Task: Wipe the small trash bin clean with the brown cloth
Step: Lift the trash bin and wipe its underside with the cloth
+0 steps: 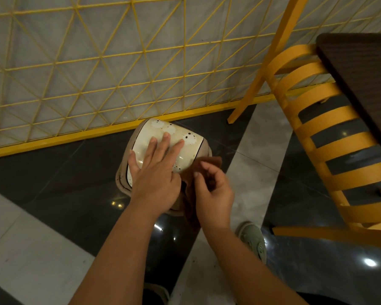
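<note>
Left hand (155,172) flat on trash bin (163,142) lid, steadying. Right hand (211,190) pinches brown cloth (209,166) at bin's 4 o'clock. Risk: loose pinch drops cloth; uneven press tips bin.

Left hand (155,170) flat, fingers spread and straight, right hand (212,190) beside it, fingers curled pinching

Dim, warm indoor light from above. Small ceiling lamps glint as bright spots on the polished dark floor tiles (79,190), the strongest glare at lower right. Wide-angle bending curves the yellow wire fence (97,69) and the yellow chair (321,119) toward the edges. Forearms at the bottom look soft; the centre is fairly sharp.
</note>
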